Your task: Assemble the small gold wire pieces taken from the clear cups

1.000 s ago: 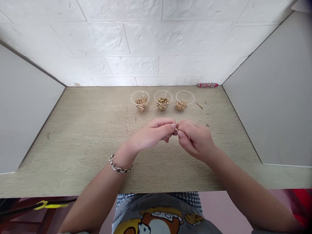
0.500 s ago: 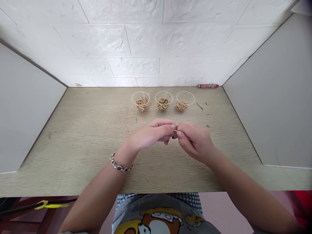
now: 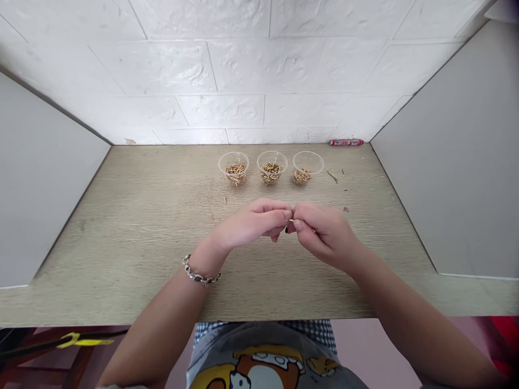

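My left hand and my right hand meet above the middle of the table, fingertips close together. Between their thumbs and fingers a tiny gold-coloured metal pin shows, mostly hidden; both hands pinch it. Just beyond the hands stand three clear plastic cups in a row. The left cup holds copper-gold pins, the middle cup yellowish brass pieces, and the right cup a smaller heap of pale gold pins.
One loose pin lies left of my hands. A few longer pins rest right of the cups. A pink-red tube-like marker lies against the white wall. Grey panels border the table on both sides.
The hands stay in nearly the same place, with only a slight shift of the fingertips. The pin between them sits a little lower and shows brighter.
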Demonstrator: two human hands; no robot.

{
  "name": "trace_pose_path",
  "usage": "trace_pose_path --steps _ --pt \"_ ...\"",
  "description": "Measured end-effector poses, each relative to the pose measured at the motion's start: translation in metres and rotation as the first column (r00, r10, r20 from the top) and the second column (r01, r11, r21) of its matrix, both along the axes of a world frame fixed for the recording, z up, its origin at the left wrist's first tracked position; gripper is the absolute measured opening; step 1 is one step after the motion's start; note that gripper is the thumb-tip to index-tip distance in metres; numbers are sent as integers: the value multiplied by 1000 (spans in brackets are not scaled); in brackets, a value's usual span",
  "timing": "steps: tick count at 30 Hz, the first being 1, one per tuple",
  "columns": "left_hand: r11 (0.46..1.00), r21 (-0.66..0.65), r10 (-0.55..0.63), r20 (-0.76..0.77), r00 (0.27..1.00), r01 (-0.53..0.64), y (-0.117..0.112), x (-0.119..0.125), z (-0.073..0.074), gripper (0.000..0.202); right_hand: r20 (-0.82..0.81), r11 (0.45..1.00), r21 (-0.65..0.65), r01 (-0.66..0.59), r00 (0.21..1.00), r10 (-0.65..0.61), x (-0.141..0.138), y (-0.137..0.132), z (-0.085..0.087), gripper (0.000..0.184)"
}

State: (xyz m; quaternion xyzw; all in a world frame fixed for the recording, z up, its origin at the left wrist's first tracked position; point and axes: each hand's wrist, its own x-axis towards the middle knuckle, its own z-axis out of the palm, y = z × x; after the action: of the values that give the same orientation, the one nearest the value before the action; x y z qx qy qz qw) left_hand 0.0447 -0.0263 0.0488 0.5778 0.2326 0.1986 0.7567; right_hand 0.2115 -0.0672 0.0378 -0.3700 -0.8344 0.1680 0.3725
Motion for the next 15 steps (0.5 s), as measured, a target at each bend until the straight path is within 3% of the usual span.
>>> trace_pose_path --steps 15 --pt "1000 1 -3 -9 1000 3 0 -1 1 26 -11 1000 -26 2 1000 -2 0 0 -2 19"
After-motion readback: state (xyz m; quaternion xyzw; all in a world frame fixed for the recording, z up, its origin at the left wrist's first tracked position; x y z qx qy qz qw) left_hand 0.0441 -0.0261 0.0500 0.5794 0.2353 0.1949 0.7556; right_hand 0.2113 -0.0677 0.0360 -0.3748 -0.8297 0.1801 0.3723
